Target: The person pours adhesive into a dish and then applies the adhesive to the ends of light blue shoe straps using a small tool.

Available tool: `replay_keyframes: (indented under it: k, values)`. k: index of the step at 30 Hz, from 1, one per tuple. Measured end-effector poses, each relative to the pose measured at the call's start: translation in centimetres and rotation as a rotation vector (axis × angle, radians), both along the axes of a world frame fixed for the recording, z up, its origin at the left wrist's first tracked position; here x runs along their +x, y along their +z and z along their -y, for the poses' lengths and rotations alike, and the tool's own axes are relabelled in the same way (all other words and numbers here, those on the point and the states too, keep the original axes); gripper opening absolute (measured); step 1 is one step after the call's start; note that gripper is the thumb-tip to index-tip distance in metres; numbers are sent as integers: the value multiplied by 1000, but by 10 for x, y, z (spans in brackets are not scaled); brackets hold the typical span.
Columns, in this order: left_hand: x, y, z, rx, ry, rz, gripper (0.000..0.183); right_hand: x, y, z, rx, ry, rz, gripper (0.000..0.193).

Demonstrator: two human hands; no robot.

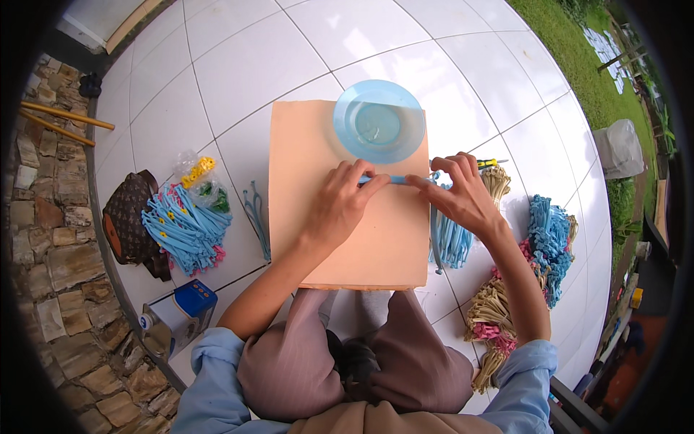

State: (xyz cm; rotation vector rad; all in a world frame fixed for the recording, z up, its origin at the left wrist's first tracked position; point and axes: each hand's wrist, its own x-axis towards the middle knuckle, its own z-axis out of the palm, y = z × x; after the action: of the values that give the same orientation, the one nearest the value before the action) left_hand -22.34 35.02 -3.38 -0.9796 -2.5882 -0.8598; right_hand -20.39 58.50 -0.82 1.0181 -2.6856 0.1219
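A flat light-blue cord [394,180] is stretched between my hands, just above the peach-coloured board [347,253]. My left hand [336,199] pinches its left end between thumb and fingers. At the other side my right hand [463,195] grips it near the board's right edge, and a darker bluish end hangs down below that hand. Just beyond the cord, a translucent blue bowl [341,126] rests on the board's far right part, overhanging nothing I can make out. What the right fingertips cover is hidden.
Left lie a blue cord pile [188,231], a bag of yellow pieces [196,172], a brown bag [130,217] and a metal can [181,315]. Right are blue cords [454,242], beige bundles [491,311], a blue bundle [549,239] and a yellow-handled tool [491,163].
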Motion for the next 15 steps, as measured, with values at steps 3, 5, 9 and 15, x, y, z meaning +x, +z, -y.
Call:
replay_keyframes:
  k: [3, 5, 9, 15]
  values:
    - [0, 1, -1, 2, 1, -1, 33, 3, -1, 0, -203, -72, 39, 53]
    - [0, 1, -2, 8, -4, -3, 34, 6, -10, -1, -456, -196, 138, 51]
    - [0, -1, 3, 5, -22, -5, 31, 16, -24, 6, -685, -298, 351, 47]
    - [2, -4, 5, 27, -55, -23, 29, 26, -50, 9, -920, -359, 378, 40]
